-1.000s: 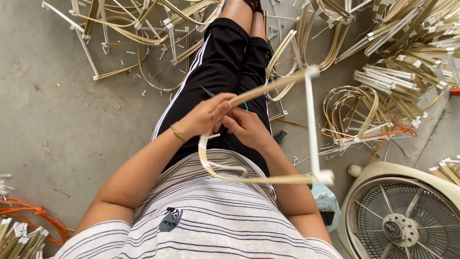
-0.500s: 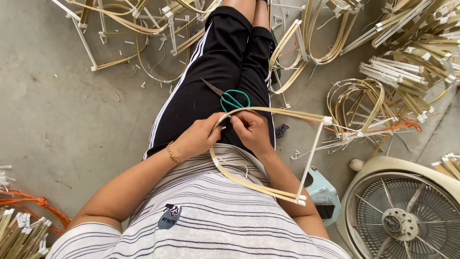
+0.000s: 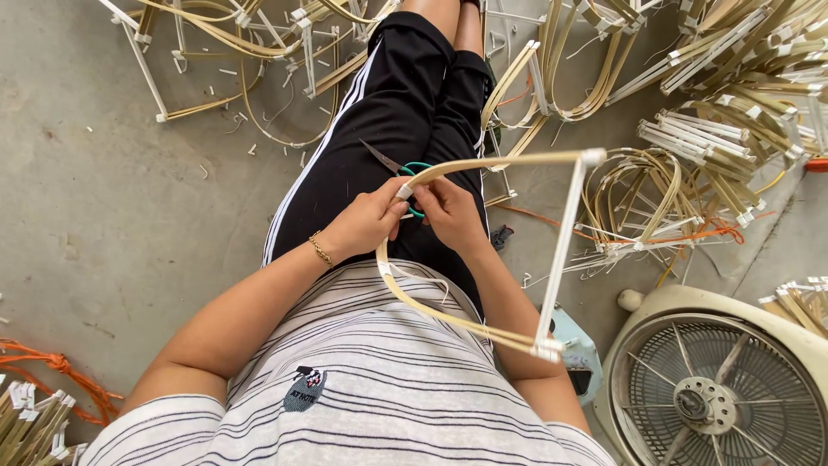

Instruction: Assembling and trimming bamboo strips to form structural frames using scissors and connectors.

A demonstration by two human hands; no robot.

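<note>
Both hands meet over the lap: the left hand [image 3: 366, 226] and the right hand [image 3: 450, 214] pinch closed on the taped joint of a bent bamboo-strip frame [image 3: 565, 250], which loops near the striped shirt [image 3: 388, 380] and out to the right. Green-handled scissors [image 3: 398, 166] lie on the black trousers [image 3: 388, 112] just beyond. A fan [image 3: 724, 388] sits near right; more bamboo frames [image 3: 733, 95] are scattered farther away.

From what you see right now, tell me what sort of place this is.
Probably a small handcraft workshop, worked from a bare concrete floor. Heaps of bent cane frames lie around, scissors rest on the person's lap, and a floor fan stands alongside.
</note>
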